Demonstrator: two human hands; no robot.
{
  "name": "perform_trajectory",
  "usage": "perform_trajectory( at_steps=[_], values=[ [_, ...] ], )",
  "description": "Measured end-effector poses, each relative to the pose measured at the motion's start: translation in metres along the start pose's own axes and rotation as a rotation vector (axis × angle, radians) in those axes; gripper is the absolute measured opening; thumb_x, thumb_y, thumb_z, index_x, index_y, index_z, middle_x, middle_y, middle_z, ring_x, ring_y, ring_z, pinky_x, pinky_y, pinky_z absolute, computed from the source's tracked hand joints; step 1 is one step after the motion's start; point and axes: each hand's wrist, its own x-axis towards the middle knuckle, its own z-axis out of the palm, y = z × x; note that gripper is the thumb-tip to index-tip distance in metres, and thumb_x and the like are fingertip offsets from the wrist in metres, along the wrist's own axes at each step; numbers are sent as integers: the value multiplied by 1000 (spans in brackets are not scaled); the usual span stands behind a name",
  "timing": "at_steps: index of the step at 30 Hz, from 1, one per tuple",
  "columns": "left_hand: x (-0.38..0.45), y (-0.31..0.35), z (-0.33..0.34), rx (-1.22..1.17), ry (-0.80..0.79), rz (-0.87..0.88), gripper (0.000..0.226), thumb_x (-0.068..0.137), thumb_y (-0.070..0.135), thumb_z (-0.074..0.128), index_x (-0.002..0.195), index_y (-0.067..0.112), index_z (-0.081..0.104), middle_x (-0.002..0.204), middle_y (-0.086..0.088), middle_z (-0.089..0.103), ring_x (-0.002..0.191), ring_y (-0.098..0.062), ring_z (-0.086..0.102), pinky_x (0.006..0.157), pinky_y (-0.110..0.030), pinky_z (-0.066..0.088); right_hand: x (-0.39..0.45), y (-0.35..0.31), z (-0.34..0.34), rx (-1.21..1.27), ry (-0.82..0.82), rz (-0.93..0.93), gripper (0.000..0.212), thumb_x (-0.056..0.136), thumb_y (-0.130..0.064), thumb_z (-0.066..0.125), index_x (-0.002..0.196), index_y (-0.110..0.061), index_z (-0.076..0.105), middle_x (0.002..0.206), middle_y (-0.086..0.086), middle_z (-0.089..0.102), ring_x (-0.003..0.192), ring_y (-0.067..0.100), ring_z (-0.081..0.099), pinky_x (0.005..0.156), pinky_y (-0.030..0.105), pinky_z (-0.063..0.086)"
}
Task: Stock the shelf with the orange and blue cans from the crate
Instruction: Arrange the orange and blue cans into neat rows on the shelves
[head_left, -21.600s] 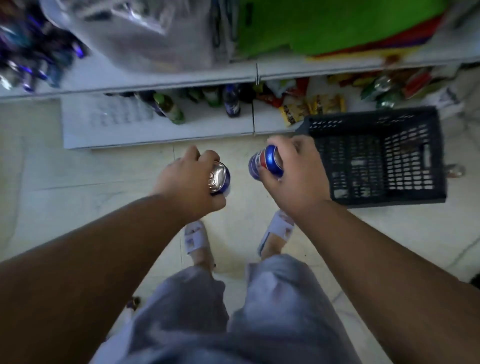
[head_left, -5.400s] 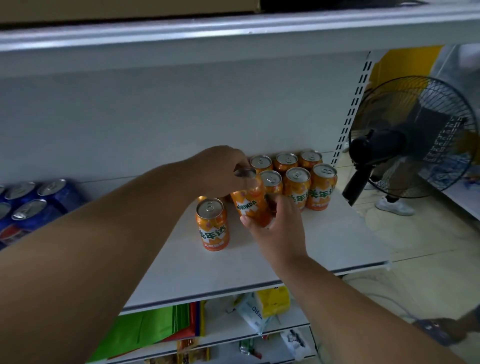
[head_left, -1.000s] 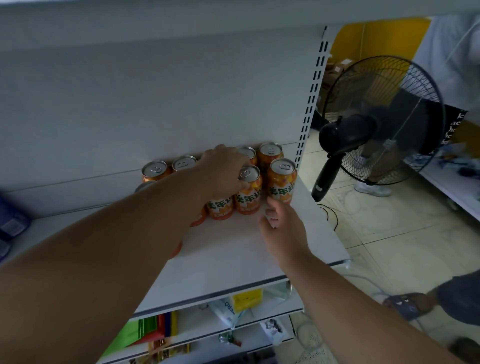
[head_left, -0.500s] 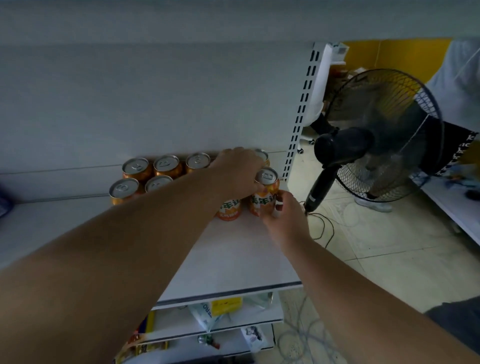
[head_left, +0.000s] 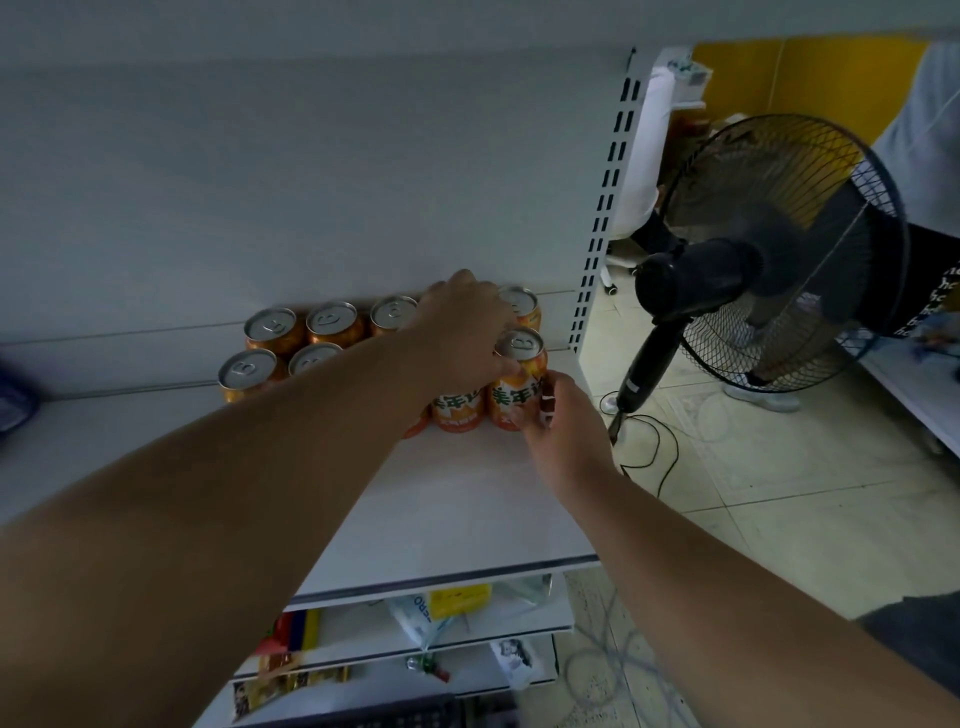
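Several orange cans (head_left: 270, 332) stand in two rows at the back right of the white shelf (head_left: 467, 509). My left hand (head_left: 462, 332) lies over the rows, fingers curled round the top of a front-row orange can (head_left: 457, 413), thumb against its neighbour's rim. That neighbour, the front right orange can (head_left: 519, 382), stands by the shelf's right upright. My right hand (head_left: 561, 431) grips its lower part, thumb on one side and fingers on the other. A blue shape (head_left: 13, 400) shows at the far left edge, blurred. The crate is out of view.
A perforated upright (head_left: 602, 208) ends the shelf on the right. Beyond it a black standing fan (head_left: 769, 260) with a cable on the tiled floor, and a person's legs. Lower shelves (head_left: 467, 629) hold packets. The shelf's front half is bare.
My right hand, open in front of the cans a second ago, has closed round the front right can. My left hand stays on the cans' tops. The view has shifted slightly.
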Motion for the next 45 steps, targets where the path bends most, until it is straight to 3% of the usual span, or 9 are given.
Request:
perform_trajectory(
  at_steps=[3, 9, 14, 17, 23, 33, 37, 41, 45],
  values=[
    [2, 1, 0, -16, 5, -8, 49, 80, 53, 67, 120, 25, 66, 111, 0, 59, 111, -23, 44, 93, -41, 39, 5, 0, 2, -14, 0, 7, 39, 87, -34, 71, 118, -18, 55, 108, -3, 63, 98, 15, 60, 79, 30, 49],
    [-6, -2, 6, -59, 47, -58, 45, 78, 56, 69, 113, 28, 66, 108, 4, 55, 107, -19, 45, 84, -34, 32, 8, 2, 1, -16, 3, 19, 44, 82, -36, 76, 115, -19, 55, 103, -4, 64, 93, 14, 62, 75, 31, 50],
    [-18, 3, 13, -110, 112, -138, 44, 77, 56, 69, 112, 29, 63, 108, 9, 53, 113, -18, 43, 93, -34, 31, 13, -3, -13, -51, -66, -3, 43, 80, -35, 77, 113, -17, 57, 103, -1, 64, 93, 16, 62, 75, 31, 50],
    [-36, 11, 19, -137, 204, -205, 51, 78, 50, 70, 122, 28, 58, 125, 4, 53, 125, -21, 40, 106, -39, 31, 11, -6, -25, -68, -60, -56, 54, 78, -38, 76, 123, -18, 54, 114, -1, 60, 102, 15, 57, 84, 35, 50],
    [-91, 46, 41, -278, 392, -296, 37, 82, 35, 69, 116, 21, 62, 118, -1, 59, 114, -26, 48, 99, -41, 40, -1, -18, -50, -128, -37, -227, 61, 80, -36, 77, 129, -11, 51, 121, 7, 56, 107, 21, 56, 88, 35, 48],
    [-99, 85, 92, -456, 126, -555, 45, 91, 43, 60, 131, 23, 55, 131, 2, 55, 123, -21, 46, 100, -32, 39, 36, -45, -77, -331, -196, -416, 58, 81, -43, 74, 130, -19, 52, 123, 4, 55, 107, 20, 58, 85, 31, 46],
    [-72, 84, 97, -413, 101, -734, 31, 92, 43, 57, 114, 22, 64, 115, -1, 65, 110, -25, 54, 87, -35, 48, 63, -56, -77, -423, -319, -520, 48, 81, -46, 73, 122, -22, 59, 105, -3, 53, 97, 17, 55, 75, 28, 37],
    [-51, 87, 102, -382, 163, -872, 29, 93, 44, 53, 98, 18, 64, 97, -3, 67, 92, -27, 62, 67, -33, 47, 74, -56, -78, -481, -406, -569, 49, 82, -49, 70, 121, -19, 59, 113, 1, 57, 100, 19, 56, 82, 35, 47],
    [-45, 84, 108, -349, 166, -924, 32, 95, 48, 49, 99, 20, 65, 94, -3, 68, 88, -27, 64, 65, -34, 47, 74, -56, -77, -502, -424, -578, 47, 84, -44, 70, 121, -17, 59, 115, 3, 59, 102, 21, 57, 87, 39, 49]
  ],
)
